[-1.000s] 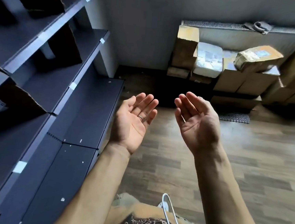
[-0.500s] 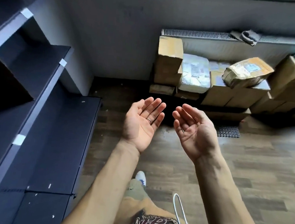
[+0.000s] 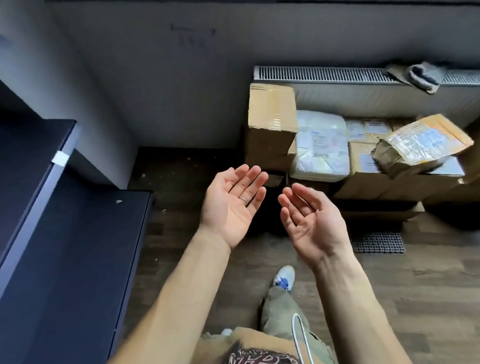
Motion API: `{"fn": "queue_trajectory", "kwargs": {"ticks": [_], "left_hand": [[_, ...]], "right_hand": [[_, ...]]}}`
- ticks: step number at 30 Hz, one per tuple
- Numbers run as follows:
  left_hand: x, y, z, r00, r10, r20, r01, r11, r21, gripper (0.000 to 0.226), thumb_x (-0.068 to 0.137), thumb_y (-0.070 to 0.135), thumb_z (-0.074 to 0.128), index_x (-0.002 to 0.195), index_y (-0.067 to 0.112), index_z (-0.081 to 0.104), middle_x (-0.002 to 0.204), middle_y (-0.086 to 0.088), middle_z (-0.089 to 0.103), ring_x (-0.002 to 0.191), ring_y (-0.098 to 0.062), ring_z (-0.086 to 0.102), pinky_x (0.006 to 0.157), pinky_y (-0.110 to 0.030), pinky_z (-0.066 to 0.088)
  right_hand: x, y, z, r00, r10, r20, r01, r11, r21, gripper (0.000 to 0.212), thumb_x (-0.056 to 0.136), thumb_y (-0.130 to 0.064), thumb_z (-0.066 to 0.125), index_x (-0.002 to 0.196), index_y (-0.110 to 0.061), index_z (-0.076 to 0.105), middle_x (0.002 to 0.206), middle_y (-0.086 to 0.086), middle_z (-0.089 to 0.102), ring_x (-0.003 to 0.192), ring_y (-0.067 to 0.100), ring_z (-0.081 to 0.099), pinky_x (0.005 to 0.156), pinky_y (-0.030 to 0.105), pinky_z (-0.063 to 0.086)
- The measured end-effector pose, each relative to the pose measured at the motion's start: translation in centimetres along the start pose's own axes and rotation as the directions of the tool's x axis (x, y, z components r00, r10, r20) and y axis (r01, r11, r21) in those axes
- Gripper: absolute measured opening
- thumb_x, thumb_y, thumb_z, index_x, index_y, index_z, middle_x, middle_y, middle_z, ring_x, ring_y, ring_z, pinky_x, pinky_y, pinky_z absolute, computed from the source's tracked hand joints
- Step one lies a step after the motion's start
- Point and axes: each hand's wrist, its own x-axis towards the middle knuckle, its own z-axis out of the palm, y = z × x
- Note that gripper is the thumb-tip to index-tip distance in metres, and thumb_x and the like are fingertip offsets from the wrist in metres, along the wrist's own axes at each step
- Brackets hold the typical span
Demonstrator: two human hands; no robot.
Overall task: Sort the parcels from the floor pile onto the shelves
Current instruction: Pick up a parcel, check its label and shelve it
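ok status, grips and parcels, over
Left grip open, palm up, empty. Right grip open, empty. Parcel pile ahead against the radiator, untouched. Nothing seen blocking.

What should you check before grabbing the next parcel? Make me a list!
1. Hands free: left hand and right hand are open, palms up, holding nothing. Ok.
2. Parcel pile in sight: stacked ahead against the radiator. Ok.
3. Top of the pile steady: the crumpled parcel lies tilted on the boxes. Not ok.
4. Way there: the wooden floor shows nothing in between. Ok.
5. Room on the shelves: the near ones look bare. Ok.
6. How heavy the parcels are: cannot tell.
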Motion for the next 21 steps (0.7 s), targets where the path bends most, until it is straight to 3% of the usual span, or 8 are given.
{"fn": "queue_trajectory", "kwargs": {"ticks": [5,10,21], "left_hand": [[7.4,1.2,5.9,0.997,0.057,-0.059,-0.056,0.998,0.022,0.031,0.106,0.028,0.051,0.125,0.008,0.064,0.129,-0.013,0.072,0.119,-0.029,0.070,0.111,-0.040,0.049],[13.3,1.6,11.4,0.994,0.071,-0.086,-0.065,0.995,0.071,0.030,0.106,0.029,0.052,0.123,0.008,0.066,0.123,-0.013,0.074,0.115,-0.029,0.072,0.105,-0.039,0.053],[28.0,2.5,15.3,0.981,0.011,-0.194,0.022,0.986,0.163,0.028,0.103,0.025,0.056,0.123,0.006,0.066,0.126,-0.016,0.073,0.116,-0.028,0.072,0.103,-0.039,0.054]], "right_hand": [[8.0,-6.6,2.6,0.999,0.037,0.035,-0.037,0.999,-0.010,0.015,0.099,-0.014,0.060,0.104,-0.007,0.072,0.092,0.008,0.079,0.081,0.018,0.078,0.072,0.024,0.056],[14.9,-13.4,4.9,0.996,0.042,0.074,-0.044,0.999,0.020,0.015,0.100,-0.015,0.057,0.102,-0.008,0.071,0.093,0.008,0.077,0.081,0.017,0.078,0.074,0.024,0.055],[28.3,-17.9,5.5,0.986,0.132,-0.103,-0.130,0.991,0.022,0.014,0.099,-0.014,0.059,0.105,-0.006,0.069,0.098,0.011,0.075,0.090,0.022,0.074,0.075,0.026,0.053]]}}
